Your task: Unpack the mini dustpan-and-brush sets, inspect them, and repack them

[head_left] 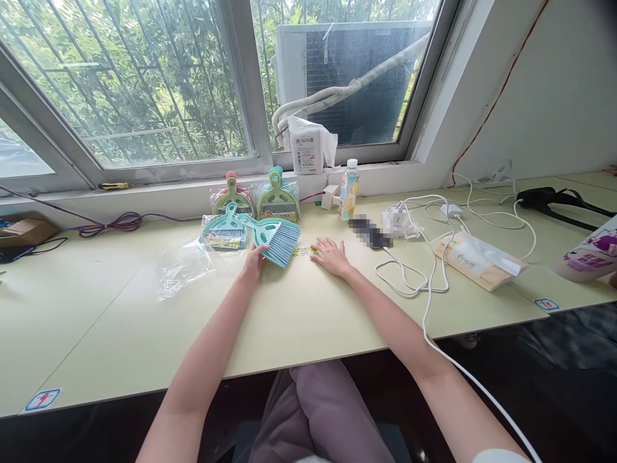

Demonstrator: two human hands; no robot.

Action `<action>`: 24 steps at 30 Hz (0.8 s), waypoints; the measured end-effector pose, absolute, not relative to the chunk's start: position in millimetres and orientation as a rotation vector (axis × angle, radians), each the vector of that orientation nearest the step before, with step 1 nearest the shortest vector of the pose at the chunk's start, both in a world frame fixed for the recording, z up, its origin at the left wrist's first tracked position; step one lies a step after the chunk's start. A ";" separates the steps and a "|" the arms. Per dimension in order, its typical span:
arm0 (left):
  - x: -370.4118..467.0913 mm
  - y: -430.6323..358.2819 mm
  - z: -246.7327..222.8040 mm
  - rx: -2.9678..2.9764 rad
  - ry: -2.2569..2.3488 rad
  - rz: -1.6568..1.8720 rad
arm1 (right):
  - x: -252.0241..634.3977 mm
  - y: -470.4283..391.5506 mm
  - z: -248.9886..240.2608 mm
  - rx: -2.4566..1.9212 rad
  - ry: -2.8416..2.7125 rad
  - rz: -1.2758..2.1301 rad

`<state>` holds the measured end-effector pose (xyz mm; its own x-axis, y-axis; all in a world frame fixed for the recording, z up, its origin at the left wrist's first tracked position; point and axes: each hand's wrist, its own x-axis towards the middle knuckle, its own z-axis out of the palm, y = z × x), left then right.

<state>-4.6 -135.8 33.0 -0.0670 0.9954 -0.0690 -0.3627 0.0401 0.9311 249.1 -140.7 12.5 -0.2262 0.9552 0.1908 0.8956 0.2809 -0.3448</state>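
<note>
A teal dustpan and brush set is gripped at its left edge by my left hand, its blue bristles turned to the right. My right hand lies on the table, fingers spread, with its fingertips at a yellow-green label. Behind my left hand, another teal set rests with a label on it. Clear plastic wrapping lies to the left. Against the wall stand wrapped sets, one red and green and one teal and green.
Right of my right hand are a bottle, a blurred dark phone, white cables and a tissue pack. A cardboard box sits at far left. A person's hand touches a patterned cup at far right.
</note>
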 end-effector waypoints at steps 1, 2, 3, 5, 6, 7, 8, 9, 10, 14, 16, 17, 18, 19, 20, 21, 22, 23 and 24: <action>-5.0 -135.5 32.2 0.855 1.007 1.379 | 247.7 -141.1 12.4 -1.657 -2.227 0.243; -5.5 -135.1 31.3 0.852 0.997 1.385 | 247.2 -141.3 12.5 -1.654 -2.226 0.253; -6.1 -134.7 30.4 0.848 0.982 1.394 | 247.7 -141.1 12.9 -1.663 -2.199 0.254; -7.4 -134.0 29.0 0.839 0.952 1.412 | 251.0 -139.6 13.8 -1.701 -2.105 0.222; -8.1 -133.7 28.5 0.834 0.941 1.418 | 253.4 -138.5 14.1 -1.725 -2.053 0.198; -8.7 -133.3 28.1 0.828 0.932 1.421 | 255.9 -137.4 14.3 -1.752 -2.003 0.177; -9.3 -133.0 27.8 0.821 0.926 1.424 | 258.3 -136.3 14.3 -1.779 -1.959 0.164; -9.8 -132.6 27.5 0.813 0.921 1.426 | 260.6 -135.1 14.3 -1.804 -1.926 0.164; -10.1 -132.3 27.3 0.807 0.919 1.428 | 262.6 -134.1 14.3 -1.824 -1.903 0.176; -9.8 -132.6 27.5 0.806 0.934 1.422 | 268.4 -129.9 15.4 -1.789 -1.890 0.314; -9.0 -133.8 28.3 0.825 0.943 1.416 | 270.1 -128.2 16.2 -1.712 -1.891 0.393; -8.5 -134.5 28.9 0.834 0.947 1.414 | 270.6 -127.6 16.5 -1.676 -1.887 0.429; -8.0 -135.2 29.5 0.840 0.951 1.414 | 271.0 -127.1 16.7 -1.650 -1.876 0.459; -7.6 -135.8 30.1 0.843 0.954 1.415 | 271.3 -126.9 16.8 -1.631 -1.856 0.489; -7.3 -136.3 30.7 0.844 0.958 1.415 | 271.6 -126.8 16.9 -1.616 -1.827 0.525; -7.0 -136.5 31.1 0.844 0.961 1.415 | 271.9 -127.0 17.4 -1.603 -1.786 0.573; -6.9 -136.6 31.5 0.845 0.964 1.413 | 272.3 -127.4 18.3 -1.586 -1.732 0.632; -6.8 -136.4 31.7 0.848 0.966 1.411 | 273.0 -128.1 19.9 -1.552 -1.675 0.702; -6.9 -136.1 31.7 0.852 0.968 1.407 | 273.7 -129.2 22.4 -1.496 -1.624 0.787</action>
